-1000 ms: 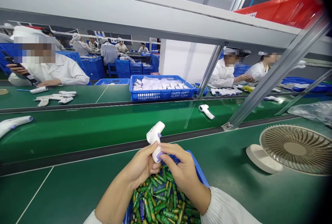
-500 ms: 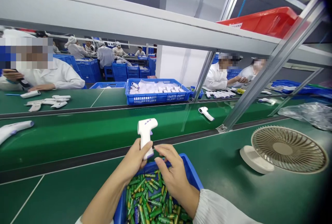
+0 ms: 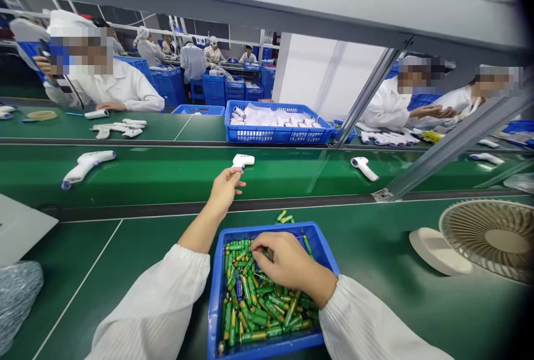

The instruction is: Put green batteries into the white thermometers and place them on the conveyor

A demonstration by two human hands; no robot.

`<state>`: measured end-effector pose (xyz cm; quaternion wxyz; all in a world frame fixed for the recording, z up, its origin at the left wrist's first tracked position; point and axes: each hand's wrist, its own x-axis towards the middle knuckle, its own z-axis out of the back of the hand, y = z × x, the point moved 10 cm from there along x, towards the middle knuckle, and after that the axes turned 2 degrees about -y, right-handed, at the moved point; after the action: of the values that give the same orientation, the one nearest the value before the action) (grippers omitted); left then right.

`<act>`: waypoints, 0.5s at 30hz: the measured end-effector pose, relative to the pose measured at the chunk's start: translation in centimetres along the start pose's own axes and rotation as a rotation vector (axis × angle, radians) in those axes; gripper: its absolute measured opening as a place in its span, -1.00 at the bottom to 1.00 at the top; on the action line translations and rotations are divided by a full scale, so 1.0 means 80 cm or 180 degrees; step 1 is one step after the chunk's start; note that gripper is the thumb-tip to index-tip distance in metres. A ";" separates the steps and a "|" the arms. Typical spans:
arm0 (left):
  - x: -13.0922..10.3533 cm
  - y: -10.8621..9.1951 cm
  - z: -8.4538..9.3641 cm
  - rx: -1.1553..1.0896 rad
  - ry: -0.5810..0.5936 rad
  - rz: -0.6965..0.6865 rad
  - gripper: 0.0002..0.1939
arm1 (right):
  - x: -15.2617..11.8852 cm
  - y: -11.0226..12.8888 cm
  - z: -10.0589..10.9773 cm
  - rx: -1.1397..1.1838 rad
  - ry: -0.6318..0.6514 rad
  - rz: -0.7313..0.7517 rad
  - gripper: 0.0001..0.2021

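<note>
A white handheld device (image 3: pixel 244 160) is at frame centre over the green belt (image 3: pixel 187 179), its handle pinched by the left hand (image 3: pixel 224 188); a light, level hold suits it. Lower centre, the right hand (image 3: pixel 283 260) curls over batteries (image 3: pixel 261 315), grip unclear, inside the blue bin's rim (image 3: pixel 213 304), with room rightward before the fan (image 3: pixel 503 240).

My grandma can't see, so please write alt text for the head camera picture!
The left hand grips a white, gun-shaped plastic device over a green conveyor belt; the right hand is above green and gold cylindrical batteries in a blue plastic tray.
</note>
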<state>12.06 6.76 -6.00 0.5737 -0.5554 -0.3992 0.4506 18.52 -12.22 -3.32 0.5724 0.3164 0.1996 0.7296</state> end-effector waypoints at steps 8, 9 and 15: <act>0.038 -0.005 0.153 0.2008 -0.0512 -0.0147 -0.86 | -0.005 0.026 -0.030 -0.1047 0.0690 0.0522 -0.79; 0.048 -0.008 0.190 0.2273 -0.0669 -0.0075 -0.88 | -0.005 0.024 -0.032 -0.1102 0.0689 0.0520 -0.80; 0.069 -0.013 0.410 0.3508 -0.1745 0.1095 -0.72 | -0.004 0.013 -0.045 -0.1474 0.0812 0.0545 -0.83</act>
<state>-17.79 21.18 -3.08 0.5717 -0.0995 -0.1463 0.8011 15.35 -12.57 -5.35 0.5360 0.0984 0.0706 0.8355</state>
